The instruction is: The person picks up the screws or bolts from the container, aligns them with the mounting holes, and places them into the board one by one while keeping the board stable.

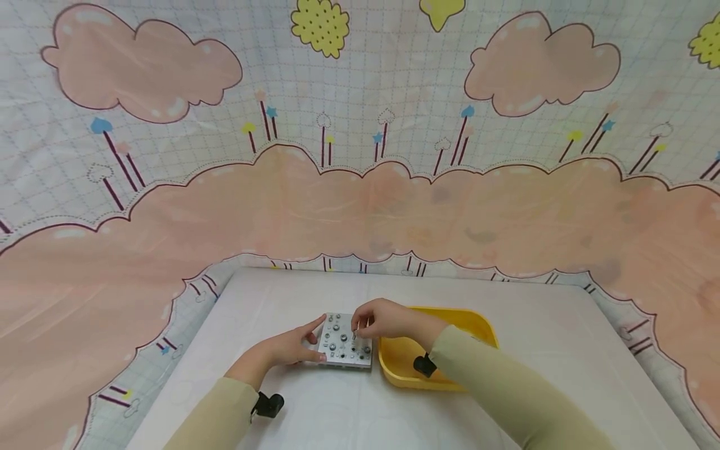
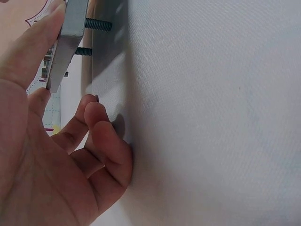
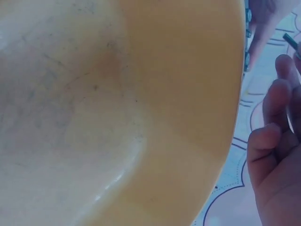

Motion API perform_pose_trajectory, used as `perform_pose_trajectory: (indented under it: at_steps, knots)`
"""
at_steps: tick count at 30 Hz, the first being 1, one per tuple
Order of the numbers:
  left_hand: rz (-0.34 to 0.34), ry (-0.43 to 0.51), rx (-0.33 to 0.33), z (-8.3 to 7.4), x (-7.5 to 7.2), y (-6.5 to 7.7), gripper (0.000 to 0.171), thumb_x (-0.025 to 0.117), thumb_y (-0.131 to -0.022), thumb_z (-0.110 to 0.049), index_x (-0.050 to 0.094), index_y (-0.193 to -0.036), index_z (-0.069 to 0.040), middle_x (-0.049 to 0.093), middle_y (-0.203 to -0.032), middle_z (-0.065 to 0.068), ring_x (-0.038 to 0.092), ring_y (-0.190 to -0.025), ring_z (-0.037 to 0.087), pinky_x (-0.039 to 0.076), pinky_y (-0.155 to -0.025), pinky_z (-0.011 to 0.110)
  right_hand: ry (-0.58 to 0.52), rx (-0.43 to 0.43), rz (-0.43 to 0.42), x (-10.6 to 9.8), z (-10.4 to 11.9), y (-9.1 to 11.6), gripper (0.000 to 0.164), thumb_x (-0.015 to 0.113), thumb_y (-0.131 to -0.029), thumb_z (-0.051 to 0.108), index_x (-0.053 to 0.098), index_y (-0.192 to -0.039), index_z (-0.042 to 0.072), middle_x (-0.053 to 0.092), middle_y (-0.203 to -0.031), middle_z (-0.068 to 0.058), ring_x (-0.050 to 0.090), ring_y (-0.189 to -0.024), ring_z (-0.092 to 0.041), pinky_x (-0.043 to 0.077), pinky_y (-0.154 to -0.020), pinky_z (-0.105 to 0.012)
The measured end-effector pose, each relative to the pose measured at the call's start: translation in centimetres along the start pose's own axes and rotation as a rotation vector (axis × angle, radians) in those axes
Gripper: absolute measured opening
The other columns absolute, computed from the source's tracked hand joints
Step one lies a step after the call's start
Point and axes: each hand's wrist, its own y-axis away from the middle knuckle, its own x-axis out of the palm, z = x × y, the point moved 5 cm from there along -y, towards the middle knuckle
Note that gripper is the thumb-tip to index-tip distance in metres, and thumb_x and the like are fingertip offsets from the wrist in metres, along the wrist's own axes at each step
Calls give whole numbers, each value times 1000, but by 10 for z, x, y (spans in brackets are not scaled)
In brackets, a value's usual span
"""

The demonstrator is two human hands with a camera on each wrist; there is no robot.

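Note:
A silver metal plate [image 1: 351, 360] lies on the table, set with several bolts and dark holes. My left hand [image 1: 288, 345] grips its left side, index finger at the far corner and thumb at the near one. In the left wrist view, threaded bolt ends [image 2: 99, 24] stick out beneath the plate [image 2: 73, 28], raised off the table. Over the plate's right part, my right hand [image 1: 385, 319] pinches a small screw [image 1: 354, 336]. Its dark threaded end shows in the right wrist view, where the screw [image 3: 289, 40] is partly cut off by the frame.
A yellow plastic basin [image 1: 413, 381] stands just right of the plate, under my right forearm; the part of its inside seen in the right wrist view is bare. White cloth covers the table [image 1: 360, 412]. A patterned curtain [image 1: 360, 212] hangs behind and at the sides.

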Motion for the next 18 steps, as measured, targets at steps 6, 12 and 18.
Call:
perform_pose_trajectory:
  at_steps: [6, 12, 18]
  knots:
    - [5, -4, -2, -1, 1, 0, 103, 84, -77, -41, 23, -159, -31, 50, -114, 2, 49, -73, 19, 39, -70, 33, 84, 40, 60, 8, 0, -10, 6, 71, -90, 15, 75, -92, 19, 60, -78, 7, 52, -75, -10, 44, -63, -23]
    - [2, 2, 14, 0, 1, 0, 103, 84, -77, -41, 22, -159, -31, 50, -114, 2, 47, -70, 18, 39, -67, 33, 131, 81, 99, 14, -3, -14, 8, 73, -90, 17, 74, -88, 24, 60, -79, 7, 53, -79, -9, 46, -67, -23]
    - [4, 23, 14, 1, 1, 1, 103, 85, -77, -40, 22, -159, -31, 49, -114, 3, 46, -67, 17, 40, -65, 32, 186, 94, 106, 19, -2, -17, 9, 74, -90, 19, 73, -85, 26, 60, -79, 8, 53, -79, -9, 47, -68, -22]
